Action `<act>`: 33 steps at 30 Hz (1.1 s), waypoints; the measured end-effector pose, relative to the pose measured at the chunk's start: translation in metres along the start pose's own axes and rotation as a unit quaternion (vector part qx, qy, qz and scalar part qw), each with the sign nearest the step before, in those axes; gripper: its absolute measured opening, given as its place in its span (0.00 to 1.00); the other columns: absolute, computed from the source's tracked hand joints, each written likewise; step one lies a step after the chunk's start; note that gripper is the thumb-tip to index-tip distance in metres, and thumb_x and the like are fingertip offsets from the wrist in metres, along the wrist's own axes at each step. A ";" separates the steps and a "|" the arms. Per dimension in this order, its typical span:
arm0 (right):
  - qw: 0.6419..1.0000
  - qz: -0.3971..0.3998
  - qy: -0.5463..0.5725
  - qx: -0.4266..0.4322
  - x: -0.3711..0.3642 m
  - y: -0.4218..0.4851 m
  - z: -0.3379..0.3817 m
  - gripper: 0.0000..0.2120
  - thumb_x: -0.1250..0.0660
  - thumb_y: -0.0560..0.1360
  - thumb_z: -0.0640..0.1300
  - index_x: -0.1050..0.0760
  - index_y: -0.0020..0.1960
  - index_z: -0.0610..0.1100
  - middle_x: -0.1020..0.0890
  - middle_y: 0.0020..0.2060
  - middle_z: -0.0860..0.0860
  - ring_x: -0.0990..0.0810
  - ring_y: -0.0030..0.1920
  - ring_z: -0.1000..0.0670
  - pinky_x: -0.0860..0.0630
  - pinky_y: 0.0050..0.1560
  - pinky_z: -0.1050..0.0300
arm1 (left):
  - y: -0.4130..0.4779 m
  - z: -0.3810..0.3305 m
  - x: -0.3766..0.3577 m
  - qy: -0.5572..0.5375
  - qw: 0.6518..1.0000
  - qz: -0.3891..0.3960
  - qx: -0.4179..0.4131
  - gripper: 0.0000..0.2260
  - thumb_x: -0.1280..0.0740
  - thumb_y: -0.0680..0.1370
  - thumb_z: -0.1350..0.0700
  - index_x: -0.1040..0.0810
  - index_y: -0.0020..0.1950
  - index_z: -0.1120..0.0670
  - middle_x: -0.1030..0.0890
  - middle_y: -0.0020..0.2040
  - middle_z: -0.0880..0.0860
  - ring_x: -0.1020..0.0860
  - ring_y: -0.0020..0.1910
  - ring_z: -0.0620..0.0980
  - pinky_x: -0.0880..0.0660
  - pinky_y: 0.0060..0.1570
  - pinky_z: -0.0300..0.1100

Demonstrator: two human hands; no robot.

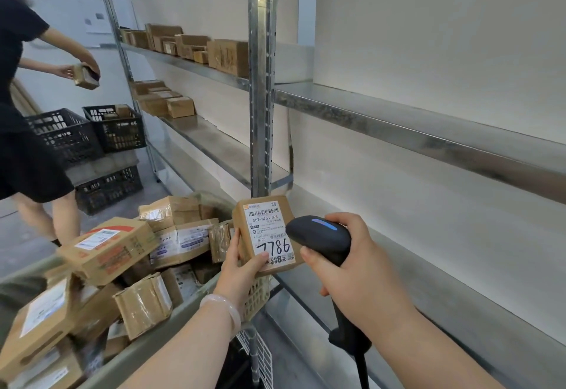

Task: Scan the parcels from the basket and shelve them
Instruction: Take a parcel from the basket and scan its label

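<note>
- The left hand [242,269] grasps a small parcel [266,235] from below. The thumb lies on the lower edge of the label [271,232] and the fingers wrap the left side.
- The parcel is held upright above the near rim of the basket [171,315], label facing the person.
- The right hand [358,263] is clenched round the handle of the scanner [321,238]. The scanner head sits just right of the parcel, level with the handwritten number, with a blue light on top.
- Judged step: scanning, not yet shelving.
- Recommendation: the barcode is at the top of the label, well above the thumb. Keep the thumb low, draw the scanner back, and aim it squarely at that strip.
- The shelf [428,131] runs beyond the right hand.
</note>
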State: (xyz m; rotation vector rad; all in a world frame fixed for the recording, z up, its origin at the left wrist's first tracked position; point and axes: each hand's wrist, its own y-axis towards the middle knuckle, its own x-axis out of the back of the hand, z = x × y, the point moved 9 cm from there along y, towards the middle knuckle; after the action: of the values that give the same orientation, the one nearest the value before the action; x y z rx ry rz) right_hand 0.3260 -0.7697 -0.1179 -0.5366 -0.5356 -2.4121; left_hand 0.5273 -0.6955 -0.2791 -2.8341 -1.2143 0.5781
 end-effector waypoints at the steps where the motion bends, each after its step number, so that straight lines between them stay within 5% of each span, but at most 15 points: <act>1: 1.000 0.001 0.001 0.000 -0.004 0.004 -0.002 0.24 0.33 0.62 0.68 0.35 0.56 0.69 0.22 0.48 0.73 0.17 0.36 0.58 0.19 0.41 0.57 | 0.001 -0.001 0.002 -0.003 1.000 0.000 0.000 0.45 0.24 0.67 0.55 0.40 0.78 0.35 0.16 0.61 0.50 0.18 0.59 0.54 0.27 0.66 0.60; 5: 1.000 0.017 0.020 0.004 -0.032 0.022 -0.014 0.25 0.27 0.66 0.62 0.34 0.58 0.69 0.24 0.50 0.75 0.19 0.46 0.65 0.23 0.45 0.65 | 0.000 -0.006 0.019 -0.002 1.000 -0.025 0.004 0.40 0.26 0.70 0.57 0.39 0.75 0.35 0.15 0.58 0.50 0.17 0.57 0.52 0.26 0.66 0.57; 9: 0.998 0.034 0.044 -0.002 -0.073 0.040 -0.023 0.25 0.23 0.69 0.55 0.34 0.58 0.70 0.21 0.49 0.72 0.23 0.49 0.71 0.29 0.41 0.77 | -0.007 -0.017 0.055 0.035 0.998 -0.055 0.018 0.40 0.24 0.65 0.45 0.38 0.72 0.29 0.17 0.60 0.43 0.19 0.60 0.48 0.28 0.68 0.57; 15: 0.991 0.088 0.102 -0.023 -0.162 0.063 -0.019 0.25 0.23 0.71 0.49 0.32 0.58 0.67 0.20 0.53 0.64 0.23 0.50 0.70 0.28 0.45 0.74 | -0.016 -0.036 0.131 0.031 0.990 -0.133 0.014 0.33 0.25 0.72 0.49 0.38 0.71 0.31 0.17 0.59 0.41 0.18 0.58 0.47 0.27 0.65 0.54; 21: 0.980 0.141 0.140 -0.005 -0.249 0.070 0.006 0.26 0.22 0.70 0.46 0.30 0.54 0.71 0.21 0.49 0.70 0.24 0.50 0.71 0.30 0.43 0.79 | -0.029 -0.059 0.202 0.064 0.975 -0.213 0.004 0.28 0.29 0.78 0.50 0.38 0.73 0.37 0.21 0.64 0.45 0.21 0.61 0.46 0.27 0.66 0.50; 25: 0.977 0.157 0.142 0.002 -0.286 0.075 0.018 0.26 0.22 0.70 0.46 0.31 0.53 0.73 0.25 0.50 0.77 0.24 0.52 0.70 0.30 0.44 0.79 | -0.031 -0.073 0.237 0.123 0.963 -0.240 -0.004 0.28 0.29 0.78 0.47 0.36 0.75 0.38 0.23 0.67 0.43 0.24 0.66 0.47 0.30 0.70 0.52; 33: 0.973 0.186 0.134 -0.023 -0.336 0.086 0.023 0.27 0.22 0.71 0.49 0.33 0.60 0.66 0.24 0.53 0.67 0.26 0.50 0.74 0.29 0.42 0.78 | -0.024 -0.078 0.272 0.172 0.952 -0.252 0.017 0.32 0.33 0.69 0.36 0.35 0.74 0.33 0.23 0.68 0.40 0.26 0.67 0.46 0.32 0.72 0.53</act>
State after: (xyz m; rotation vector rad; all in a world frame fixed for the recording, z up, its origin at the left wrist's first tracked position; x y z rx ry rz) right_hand 0.6331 -0.6650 -0.2416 -0.2910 -0.2365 -2.0943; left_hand 0.7093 -0.4774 -0.2929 -2.3059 -1.7217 0.0748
